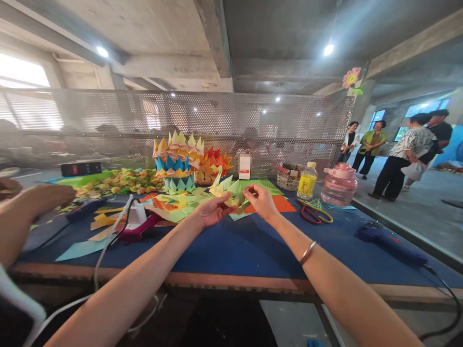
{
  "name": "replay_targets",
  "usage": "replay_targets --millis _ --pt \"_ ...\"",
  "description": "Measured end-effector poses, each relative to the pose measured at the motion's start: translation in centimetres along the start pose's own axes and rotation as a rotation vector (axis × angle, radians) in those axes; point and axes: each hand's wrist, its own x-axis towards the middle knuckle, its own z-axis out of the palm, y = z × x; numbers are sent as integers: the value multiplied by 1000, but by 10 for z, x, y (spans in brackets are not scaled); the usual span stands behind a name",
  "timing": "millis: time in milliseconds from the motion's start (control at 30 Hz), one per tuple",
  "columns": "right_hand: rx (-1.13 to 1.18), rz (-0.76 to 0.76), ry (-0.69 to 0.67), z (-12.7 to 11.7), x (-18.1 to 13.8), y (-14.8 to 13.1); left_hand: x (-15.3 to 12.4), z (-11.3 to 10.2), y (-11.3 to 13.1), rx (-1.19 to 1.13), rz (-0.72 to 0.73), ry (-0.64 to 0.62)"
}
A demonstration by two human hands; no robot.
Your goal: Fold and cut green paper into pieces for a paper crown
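While the left hand (211, 212) and right hand (262, 202) both pinch the folded paper piece (228, 190) just above the blue worktop (235, 250), pressing each pointed unit fully home should keep it tight

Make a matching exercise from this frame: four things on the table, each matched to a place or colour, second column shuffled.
1 water jug
2 scissors
3 folded paper piece
4 basket

A held between left hand and right hand
B pink, right of the bottle
C woven, left of the bottle
D flat on the blue table cover, in front of the bottle

Pairs: 1-B, 2-D, 3-A, 4-C
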Motion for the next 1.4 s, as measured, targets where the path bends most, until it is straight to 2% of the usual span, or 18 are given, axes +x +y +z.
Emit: replay_targets --millis 667,1100,1400 --pt "-66 23 -51 1 2 4 2 0 -1 -31 128 27" --pt "-36 -16 -57 2 -2 -9 -1 1 -10 94 115 -108" --pt "-90 -28 -66 2 -2 -4 3 -1 -7 53 169 -34"
